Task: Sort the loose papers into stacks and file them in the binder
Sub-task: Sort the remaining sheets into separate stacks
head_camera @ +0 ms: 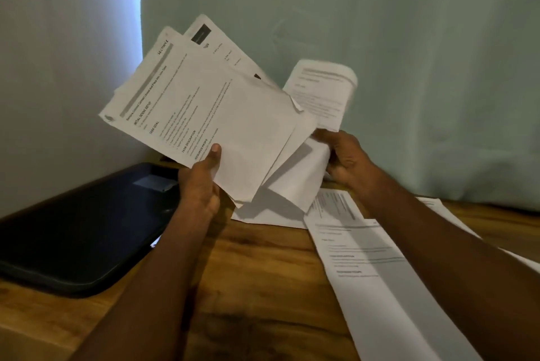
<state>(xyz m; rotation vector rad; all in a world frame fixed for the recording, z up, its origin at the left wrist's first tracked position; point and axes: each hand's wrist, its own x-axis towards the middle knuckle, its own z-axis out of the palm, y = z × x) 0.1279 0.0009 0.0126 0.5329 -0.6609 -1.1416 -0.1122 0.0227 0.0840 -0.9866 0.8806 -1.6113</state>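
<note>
The left hand [201,182] pinches a fanned sheaf [204,115] above the table [257,287]; the right hand [347,160] grips one curling sheet [321,92]. The closed binder [79,229] lies left. Risk: the loosely fanned pages may slide out and mix with the sheets on the table [371,267]

Motion blurs the curled sheet [321,92]; its print is unreadable.

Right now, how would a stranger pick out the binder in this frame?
Start at the wooden table and go to its far left corner against the pale wall. The binder lies flat and closed there, left of the left hand holding the fanned papers. It is the only dark, rounded-cornered thing among white sheets.
</note>
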